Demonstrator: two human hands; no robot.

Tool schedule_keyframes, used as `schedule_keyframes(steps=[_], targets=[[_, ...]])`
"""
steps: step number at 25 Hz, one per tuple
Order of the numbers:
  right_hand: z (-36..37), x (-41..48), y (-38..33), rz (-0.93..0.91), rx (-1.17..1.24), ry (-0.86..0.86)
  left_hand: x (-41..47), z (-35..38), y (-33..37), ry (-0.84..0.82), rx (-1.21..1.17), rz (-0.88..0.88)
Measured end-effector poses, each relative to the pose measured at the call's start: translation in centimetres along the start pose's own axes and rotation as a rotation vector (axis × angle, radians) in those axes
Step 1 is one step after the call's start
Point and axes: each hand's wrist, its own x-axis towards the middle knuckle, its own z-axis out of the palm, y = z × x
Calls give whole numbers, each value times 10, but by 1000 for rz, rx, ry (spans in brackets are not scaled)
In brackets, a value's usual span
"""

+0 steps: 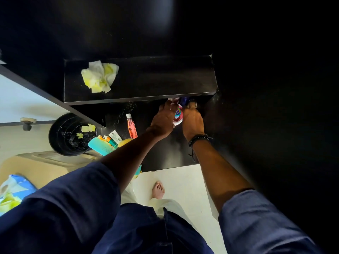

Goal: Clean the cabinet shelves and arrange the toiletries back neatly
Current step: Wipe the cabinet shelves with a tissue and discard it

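Observation:
I look down into a black cabinet. A crumpled yellow-and-white cloth (pixel 100 76) lies on the upper shelf (pixel 146 79). On the lower shelf (pixel 165 153), my left hand (pixel 163 120) grips a white jar with a colourful label (pixel 178 114). My right hand (pixel 192 121), with a beaded bracelet at the wrist, reaches under the upper shelf's edge beside the jar; its fingers are curled round a dark blue item (pixel 184 100) that is mostly hidden.
A red bottle with a white cap (pixel 131 126) lies on the lower shelf. A teal comb (pixel 100 146), an orange tube and other toiletries cluster at the shelf's left front. A black bin (pixel 70 135) stands on the floor at left. My bare foot (pixel 158 189) is on white floor.

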Motion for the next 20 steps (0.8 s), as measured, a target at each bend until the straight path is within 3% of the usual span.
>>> schedule_keyframes(steps=[14,20], targets=[[-5,-16,3,-25,-23,-12,-41,-14,-9,-61,46,-26],[0,-32,-1,-31,176,80,-59,-27,-8,-50,44,-28]])
